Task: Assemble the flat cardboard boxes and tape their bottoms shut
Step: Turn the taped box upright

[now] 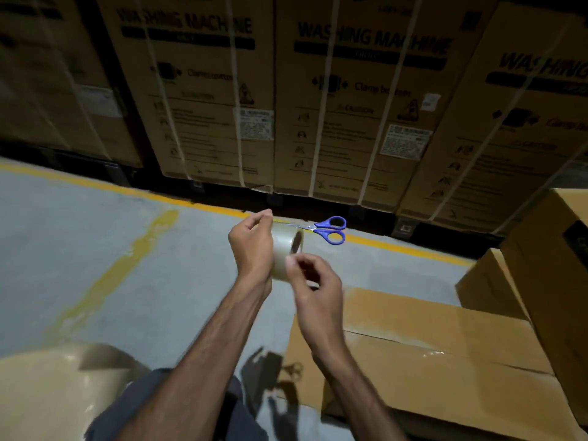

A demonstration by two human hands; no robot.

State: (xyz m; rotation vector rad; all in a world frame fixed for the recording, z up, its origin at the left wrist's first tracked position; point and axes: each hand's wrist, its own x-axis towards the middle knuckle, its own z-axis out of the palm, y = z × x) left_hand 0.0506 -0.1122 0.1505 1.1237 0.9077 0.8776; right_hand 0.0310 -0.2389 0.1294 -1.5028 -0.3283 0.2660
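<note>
Clear tape roll [286, 249] held mid-air above floor | left hand [253, 246] grip curled round roll | right hand [313, 283] pinching at tape end | advice: peel slowly, keep strip flat, then lay along seam of cardboard box [429, 361].

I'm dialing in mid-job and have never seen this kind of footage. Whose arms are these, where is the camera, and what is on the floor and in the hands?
There is no machine here: a person works with bare hands, and the single picture comes from a camera worn on their head, looking forward and down. The left hand holds a roll of clear tape in the air. The right hand is close to the roll with thumb and finger curled, seemingly picking at the tape's end; blur hides whether it grips anything. Blue-handled scissors lie on the grey floor near a yellow line. An assembled cardboard box lies at lower right, with tape along its seam. Strapped washing-machine cartons stand behind.
</note>
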